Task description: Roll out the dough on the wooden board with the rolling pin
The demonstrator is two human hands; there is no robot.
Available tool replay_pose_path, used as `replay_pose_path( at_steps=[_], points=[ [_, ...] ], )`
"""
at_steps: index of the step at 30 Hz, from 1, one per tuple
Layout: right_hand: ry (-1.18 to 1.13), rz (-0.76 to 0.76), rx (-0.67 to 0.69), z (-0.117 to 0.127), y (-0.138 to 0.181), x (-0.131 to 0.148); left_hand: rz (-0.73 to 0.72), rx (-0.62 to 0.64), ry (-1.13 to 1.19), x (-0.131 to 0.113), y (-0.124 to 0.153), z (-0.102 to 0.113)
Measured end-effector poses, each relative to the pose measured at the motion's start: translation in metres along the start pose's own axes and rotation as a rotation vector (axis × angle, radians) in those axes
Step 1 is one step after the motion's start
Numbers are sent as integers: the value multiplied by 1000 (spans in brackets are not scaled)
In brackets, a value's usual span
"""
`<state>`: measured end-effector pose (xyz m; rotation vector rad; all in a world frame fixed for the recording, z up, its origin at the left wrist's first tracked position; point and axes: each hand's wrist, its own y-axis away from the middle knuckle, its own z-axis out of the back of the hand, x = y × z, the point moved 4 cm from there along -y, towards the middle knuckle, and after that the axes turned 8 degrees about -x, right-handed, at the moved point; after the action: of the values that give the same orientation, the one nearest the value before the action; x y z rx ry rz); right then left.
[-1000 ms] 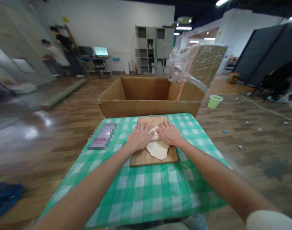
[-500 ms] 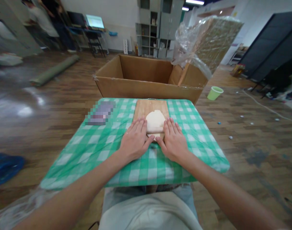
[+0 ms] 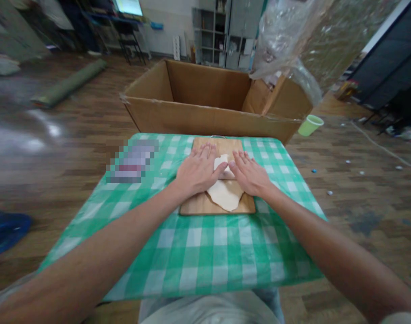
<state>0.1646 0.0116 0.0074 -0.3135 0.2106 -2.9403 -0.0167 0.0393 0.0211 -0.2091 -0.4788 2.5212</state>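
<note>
A flattened sheet of pale dough lies on a wooden cutting board. Across it sits a pale rolling pin, its middle showing between my hands and its ends hidden under them. My left hand lies flat over the pin's left end, fingers stretched toward the far edge of the board. Over the right end my right hand rests the same way, fingers out straight. Both thumbs point inward above the dough, close to each other.
A green checked cloth covers the table. A blurred-out flat item lies at its far left. Beyond stands a big cardboard box with plastic wrap. A light green bin stands on the floor to the right.
Both hands have pushed forward along the board, away from me, with the rolling pin. More dough and the near part of the board now show. The camera has tipped down.
</note>
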Motion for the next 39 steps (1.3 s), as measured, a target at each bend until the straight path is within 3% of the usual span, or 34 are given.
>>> replay_pose_path(
  at_steps=[5,11,15,20,25,31,35,39],
  points=[
    [12,3,-34,-3,-27,-12,-24,17,12,10,-22,-8],
    [-21,42,38,-14,-72,-27,-71,18,37,23,-56,-26],
    [49,36,36,-7,-78,-23,-33,8,-11,24,-64,-22],
    [131,127,-80,3,-34,-5,-16,-26,-18,6,-28,-6],
    [62,60,-173,7,36,14,55,-55,-7,-18,32,9],
    [60,144,-241,10,112,40,-6,-97,-6,-45,105,28],
    [35,155,-264,9,117,41,4,-81,-6,-45,107,29],
    [11,138,-232,6,82,30,5,-31,10,-31,75,20]
  ],
)
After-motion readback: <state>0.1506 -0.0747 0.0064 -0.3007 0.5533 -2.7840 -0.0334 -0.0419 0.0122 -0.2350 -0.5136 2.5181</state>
